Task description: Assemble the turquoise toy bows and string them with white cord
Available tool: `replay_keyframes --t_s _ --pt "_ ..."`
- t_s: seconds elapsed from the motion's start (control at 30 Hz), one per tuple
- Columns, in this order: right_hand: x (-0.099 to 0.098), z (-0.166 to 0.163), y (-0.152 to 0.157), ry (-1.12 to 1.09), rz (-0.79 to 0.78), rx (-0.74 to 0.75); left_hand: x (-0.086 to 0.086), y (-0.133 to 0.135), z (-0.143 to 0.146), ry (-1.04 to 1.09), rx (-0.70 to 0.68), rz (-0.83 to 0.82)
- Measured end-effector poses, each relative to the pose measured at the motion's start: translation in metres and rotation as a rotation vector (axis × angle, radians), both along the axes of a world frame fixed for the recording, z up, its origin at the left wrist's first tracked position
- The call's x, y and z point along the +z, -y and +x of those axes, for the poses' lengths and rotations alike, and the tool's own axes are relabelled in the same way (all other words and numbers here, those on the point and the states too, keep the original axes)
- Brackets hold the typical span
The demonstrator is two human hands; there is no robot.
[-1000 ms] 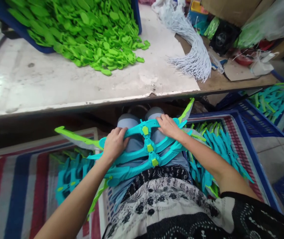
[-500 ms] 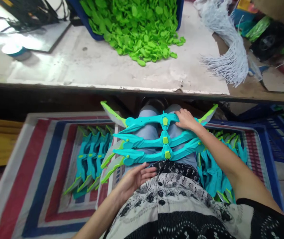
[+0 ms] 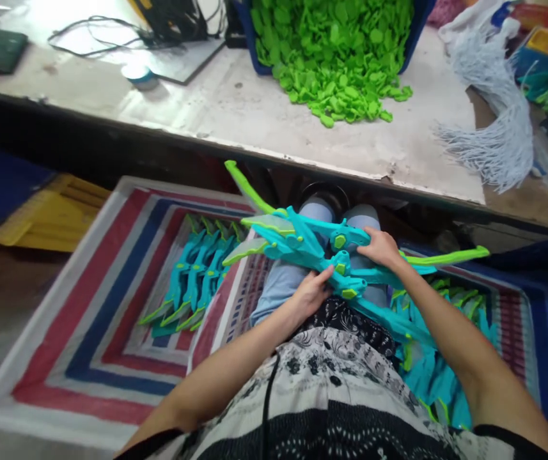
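Several turquoise toy bows (image 3: 321, 255) with lime-green tips lie across my lap, crossing one another at the left. My right hand (image 3: 382, 248) is closed around the far bow, just right of its green-studded centre. At the nearer bows, my left hand (image 3: 313, 292) has its thumb over a turquoise limb beside the middle joint, its fingers partly hidden underneath. More toy bows (image 3: 192, 275) stand in a row in the striped-lined container at my left. Others (image 3: 439, 345) are heaped in the crate at my right, partly covered by my forearm.
Ahead runs a worktable (image 3: 254, 121) with a worn front edge. On it are a blue bin (image 3: 256, 54) spilling small green plastic pieces (image 3: 345, 83), a bundle of white strings (image 3: 504, 134) and a small round tub (image 3: 138, 75). A striped sheet (image 3: 86, 306) lines the left container.
My left hand has moved up and right from beside my waist and taken hold of the nearer bows. The bows have tilted out of their parallel stack. The view has shifted left.
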State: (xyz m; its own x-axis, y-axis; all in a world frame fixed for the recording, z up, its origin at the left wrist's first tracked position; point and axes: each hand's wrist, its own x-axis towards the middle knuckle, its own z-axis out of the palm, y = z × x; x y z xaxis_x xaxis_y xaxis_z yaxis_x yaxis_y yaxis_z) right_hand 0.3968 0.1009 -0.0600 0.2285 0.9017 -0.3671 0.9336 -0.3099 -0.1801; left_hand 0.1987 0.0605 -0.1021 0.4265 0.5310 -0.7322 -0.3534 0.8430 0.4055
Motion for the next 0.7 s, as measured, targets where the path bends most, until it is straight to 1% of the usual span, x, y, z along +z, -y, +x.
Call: replay_keyframes --t_s 0.1,0.17,0.23,0.3,0.37,0.43,0.5,0.6,0.67,0.7 --pt "-0.002 -0.004 0.002 0.027 0.036 -0.042 -0.004 -0.004 0.015 -0.012 0.104 0.044" --pt "0.002 -0.004 0.003 -0.001 0.07 -0.062 0.0 -0.006 0.018 0.014 0.153 0.132" --pt "0.012 -0.002 0.003 -0.088 0.155 -0.07 0.009 -0.007 0.016 0.044 0.157 0.255" --pt "0.029 0.003 0.002 -0.206 0.283 -0.055 0.025 -0.009 0.012 0.046 0.143 0.371" --pt "0.054 0.01 -0.001 -0.29 0.424 -0.03 0.046 -0.015 0.007 0.022 0.134 0.471" --pt "0.086 0.02 -0.003 -0.292 0.567 -0.016 0.07 -0.021 0.006 0.005 0.142 0.586" --pt "0.123 0.033 -0.004 -0.223 0.72 -0.039 0.093 -0.026 0.01 0.02 0.165 0.718" --pt "0.18 0.06 0.003 -0.064 0.959 -0.134 0.127 -0.032 0.026 0.08 0.18 0.901" --pt "0.21 0.083 0.016 0.008 1.117 -0.201 0.148 -0.041 0.039 0.11 0.195 1.01" --pt "0.22 0.097 0.026 0.015 1.193 -0.231 0.158 -0.047 0.045 0.119 0.214 1.055"
